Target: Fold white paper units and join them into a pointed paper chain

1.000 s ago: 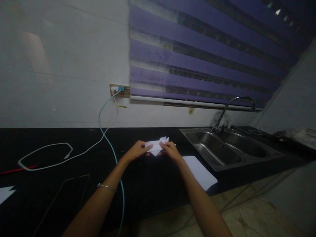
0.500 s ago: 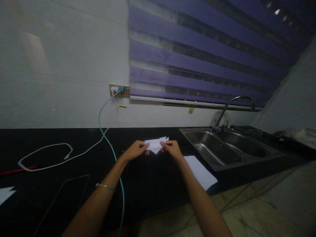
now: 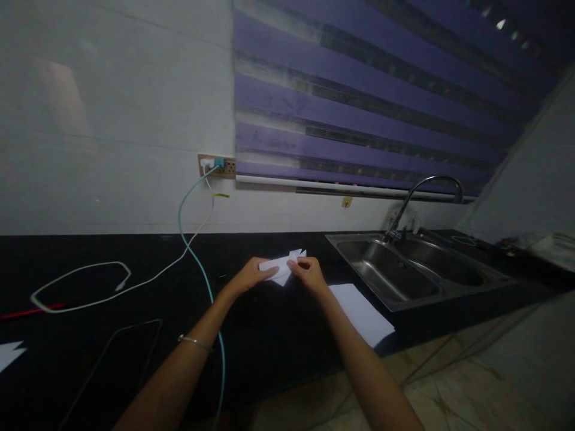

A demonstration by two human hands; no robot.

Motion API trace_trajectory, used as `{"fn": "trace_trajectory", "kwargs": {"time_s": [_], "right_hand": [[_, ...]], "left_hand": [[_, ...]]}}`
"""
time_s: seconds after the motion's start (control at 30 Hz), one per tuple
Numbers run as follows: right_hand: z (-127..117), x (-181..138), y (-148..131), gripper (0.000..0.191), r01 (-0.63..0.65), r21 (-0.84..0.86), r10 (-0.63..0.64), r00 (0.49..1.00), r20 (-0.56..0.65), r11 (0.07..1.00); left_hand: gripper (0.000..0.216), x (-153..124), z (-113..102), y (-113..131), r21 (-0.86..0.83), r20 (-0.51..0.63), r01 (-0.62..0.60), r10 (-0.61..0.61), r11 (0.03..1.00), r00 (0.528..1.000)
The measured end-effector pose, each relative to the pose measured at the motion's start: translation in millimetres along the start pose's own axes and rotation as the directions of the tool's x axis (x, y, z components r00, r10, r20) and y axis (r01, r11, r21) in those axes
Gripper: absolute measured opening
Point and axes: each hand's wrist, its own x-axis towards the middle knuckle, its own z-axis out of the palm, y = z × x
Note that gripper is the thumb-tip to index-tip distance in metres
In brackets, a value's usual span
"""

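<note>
A small folded piece of white paper (image 3: 279, 267) is held between both hands just above the dark counter, with pointed flaps at its upper right and a pointed corner hanging below. My left hand (image 3: 251, 273) grips its left end, thumb lying across the front. My right hand (image 3: 309, 274) pinches the right part near the flaps, thumb and index finger close together. The fingers behind the paper are mostly hidden. Beside my right forearm lies a stack of white paper sheets (image 3: 362, 314).
A steel double sink (image 3: 386, 269) with a curved faucet (image 3: 411, 194) is set in the counter (image 3: 269, 347) at right. A teal cable (image 3: 202, 272) runs from the wall outlet (image 3: 229, 167) under my left forearm. A white cable (image 3: 157, 275), red pen-like object (image 3: 27, 312) and paper pieces (image 3: 9, 354) lie left.
The paper has tilted, its left end now lower. My left thumb has slid right along it, and my right hand has shifted slightly left with fingers pinched closer.
</note>
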Motion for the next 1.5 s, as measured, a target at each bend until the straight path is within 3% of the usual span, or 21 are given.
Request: {"fn": "trace_trajectory", "kwargs": {"time_s": [0.27, 0.57, 0.7, 0.83, 1.07, 1.17, 1.3, 1.5], "right_hand": [[6.5, -1.4, 1.7, 0.038, -0.08, 0.058, 0.078, 0.996, 0.036, 0.995], [3.8, -4.7, -4.9, 0.037, -0.045, 0.097, 0.033, 0.992, 0.121, 0.994], [-0.8, -3.9, -4.6, 0.037, -0.056, 0.104, 0.049, 0.997, 0.065, 0.993], [-1.7, -4.3, -7.2, 0.035, -0.053, 0.084, 0.052, 0.999, 0.014, 0.995], [-4.6, -2.4, -10.8, 0.033, 0.023, 0.05, -0.027, 0.998, 0.065, 0.998], [-9.7, -0.9, -11.0, 0.034, 0.06, 0.016, -0.061, 0.997, 0.041, 0.998], [-12.4, 0.7, -8.1, 0.036, -0.025, -0.014, 0.025, 0.999, -0.027, 1.0], [-10.9, 0.1, -7.2, 0.039, -0.062, 0.026, 0.063, 0.996, -0.055, 0.998]], "left_hand": [[0.035, 2.3, 6.0, -4.6, 0.075, -0.03, -0.036, 0.038, 0.997, 0.999], [0.035, 0.3, 6.0, -1.9, 0.026, 0.045, -0.061, 0.059, 0.998, 0.997], [0.034, -0.7, 1.6, -0.6, 0.032, 0.06, -0.007, 0.005, 0.999, 0.998], [0.032, -2.8, -4.2, 1.4, 0.02, 0.01, -0.035, 0.035, 0.999, 0.999], [0.039, -2.8, -11.0, 0.9, 0.076, -0.021, 0.055, -0.053, 0.996, 0.998], [0.042, -1.5, -14.1, -1.1, 0.079, -0.066, 0.044, -0.039, 0.996, 0.997], [0.046, 1.9, -17.7, -5.5, 0.056, -0.113, 0.035, -0.029, 0.998, 0.993], [0.047, 6.7, -14.4, -7.4, -0.077, -0.079, 0.016, -0.022, 0.997, 0.997]]}}
